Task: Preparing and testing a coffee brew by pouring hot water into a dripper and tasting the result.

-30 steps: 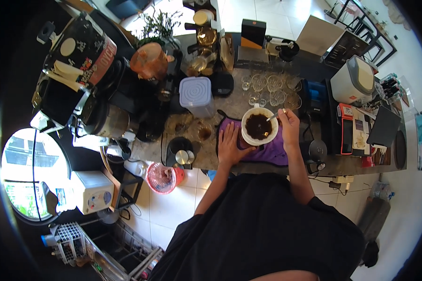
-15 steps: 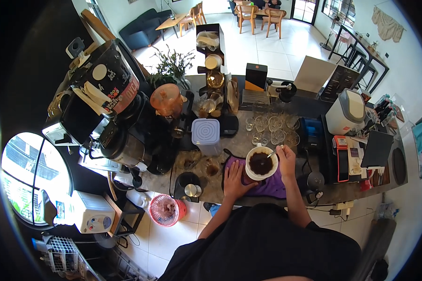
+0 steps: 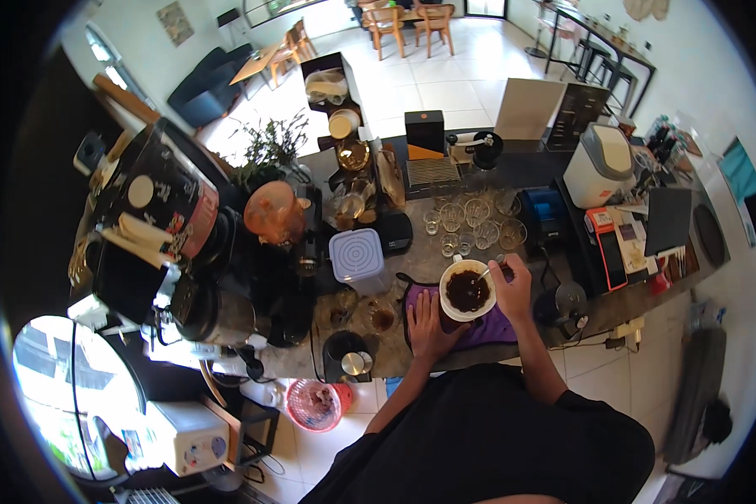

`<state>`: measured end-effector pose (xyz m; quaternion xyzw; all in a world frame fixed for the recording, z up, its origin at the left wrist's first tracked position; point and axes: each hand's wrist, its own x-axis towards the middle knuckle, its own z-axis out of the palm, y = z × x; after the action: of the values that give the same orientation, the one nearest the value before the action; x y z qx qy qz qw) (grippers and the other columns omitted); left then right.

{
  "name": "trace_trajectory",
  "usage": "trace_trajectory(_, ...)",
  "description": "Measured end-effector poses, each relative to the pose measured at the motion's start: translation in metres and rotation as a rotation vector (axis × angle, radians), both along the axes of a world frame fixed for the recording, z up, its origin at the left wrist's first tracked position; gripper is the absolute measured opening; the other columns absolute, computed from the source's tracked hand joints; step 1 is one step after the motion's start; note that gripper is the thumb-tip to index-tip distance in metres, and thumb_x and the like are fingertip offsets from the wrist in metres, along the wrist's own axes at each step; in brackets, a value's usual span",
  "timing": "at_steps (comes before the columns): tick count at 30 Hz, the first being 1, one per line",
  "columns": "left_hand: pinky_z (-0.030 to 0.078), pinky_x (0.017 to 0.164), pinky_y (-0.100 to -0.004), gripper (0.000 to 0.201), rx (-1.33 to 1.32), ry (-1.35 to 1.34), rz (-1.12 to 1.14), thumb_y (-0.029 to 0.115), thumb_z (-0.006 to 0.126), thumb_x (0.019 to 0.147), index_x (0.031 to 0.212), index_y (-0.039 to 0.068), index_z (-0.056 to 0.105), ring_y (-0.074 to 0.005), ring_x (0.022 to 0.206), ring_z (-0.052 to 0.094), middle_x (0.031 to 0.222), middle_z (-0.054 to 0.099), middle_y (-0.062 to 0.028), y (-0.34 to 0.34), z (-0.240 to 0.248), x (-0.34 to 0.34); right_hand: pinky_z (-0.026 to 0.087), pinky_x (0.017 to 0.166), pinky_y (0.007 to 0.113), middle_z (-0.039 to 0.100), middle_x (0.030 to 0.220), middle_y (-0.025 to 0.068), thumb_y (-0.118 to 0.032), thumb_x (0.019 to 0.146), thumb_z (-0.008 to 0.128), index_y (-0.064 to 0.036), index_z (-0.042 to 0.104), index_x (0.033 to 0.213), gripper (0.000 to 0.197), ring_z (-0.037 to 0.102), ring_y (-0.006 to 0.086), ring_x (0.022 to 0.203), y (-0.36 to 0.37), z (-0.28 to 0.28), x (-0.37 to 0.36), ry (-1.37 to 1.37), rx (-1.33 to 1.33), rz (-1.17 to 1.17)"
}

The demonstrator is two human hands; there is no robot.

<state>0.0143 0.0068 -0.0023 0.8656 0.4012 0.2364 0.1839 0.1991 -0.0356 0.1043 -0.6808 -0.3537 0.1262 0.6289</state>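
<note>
A white coffee dripper [image 3: 447, 309] with a small handle stands in front of me, filled with dark wet coffee [image 3: 466, 291]. Whatever supports it underneath is mostly hidden. Between the closed fingers of my right hand [image 3: 514, 287] is the handle of a thin metal spoon [image 3: 484, 274], whose lower end dips into the coffee. My left hand [image 3: 428, 326] lies flat, fingers stretched out, on a purple cloth [image 3: 497, 329] with a dark border. Its thumb points toward the dripper's base; whether it touches is not clear.
Several small glasses [image 3: 477, 212] stand beyond the dripper. To the left are a lidded pale container [image 3: 357, 256], a glass with dark liquid [image 3: 381, 317] and a large coffee grinder [image 3: 270, 214]. At the right stand a black kettle [image 3: 560, 304] and a blue-topped device [image 3: 541, 220].
The view has swung, shifting the counter and room within the picture. My right hand has moved slightly with the spoon, still in the coffee; my left hand stays on the cloth.
</note>
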Motion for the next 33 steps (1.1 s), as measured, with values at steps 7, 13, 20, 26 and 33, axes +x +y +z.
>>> trace_trajectory(7,0.018,0.119,-0.0541,0.103,-0.027,-0.020,-0.120,0.060,0.076,0.074,0.147,-0.002,0.037,-0.0351,0.146,0.030,0.153,0.037,-0.0246,0.008,-0.013,0.014,0.046,0.089,0.044,0.059,0.102,0.0164,-0.016,0.082,0.073,0.0006,0.064,0.093,0.022,0.057,0.0359,0.103,-0.002,0.019,-0.029,-0.416,-0.117,-0.227)
trace_trajectory(13,0.017,0.118,-0.0581,0.106,-0.045,-0.016,-0.163,0.061,0.074,0.077,0.148,-0.005,0.031,-0.0369,0.146,0.030,0.152,0.038,-0.0243,0.000,-0.015,0.025,0.046,0.090,0.044,0.057,0.106,0.0164,-0.014,0.078,0.072,-0.0011,0.062,0.088,0.019,0.055,0.0362,0.107,-0.011,0.036,-0.028,-0.474,-0.161,-0.289)
trace_trajectory(20,0.018,0.118,-0.0558,0.103,-0.082,-0.021,-0.030,0.058,0.077,0.073,0.146,-0.002,0.036,-0.0351,0.143,0.034,0.147,0.044,-0.0222,0.009,-0.011,0.008,0.043,0.096,0.041,0.058,0.112,0.0148,-0.011,0.080,0.071,0.0006,0.063,0.095,0.021,0.054,0.0342,0.111,-0.010,0.029,-0.019,-0.482,-0.205,-0.004)
trace_trajectory(26,0.024,0.117,-0.0520,0.090,-0.026,-0.063,-0.109,0.048,0.081,0.068,0.139,0.003,0.048,-0.0331,0.140,0.040,0.143,0.050,-0.0197,0.016,-0.019,0.014,0.041,0.100,0.040,0.059,0.115,0.0137,-0.007,0.081,0.070,-0.0010,0.062,0.089,0.013,0.053,0.0327,0.117,-0.030,0.052,0.030,-0.468,-0.196,0.308)
trace_trajectory(33,0.028,0.114,-0.0533,0.083,0.019,-0.114,-0.087,0.047,0.085,0.068,0.132,0.003,0.055,-0.0339,0.132,0.048,0.137,0.054,-0.0189,0.008,-0.003,0.010,0.042,0.098,0.041,0.060,0.115,0.0150,-0.010,0.084,0.069,0.0005,0.065,0.092,0.014,0.055,0.0341,0.114,-0.030,0.045,0.036,-0.414,-0.104,0.349)
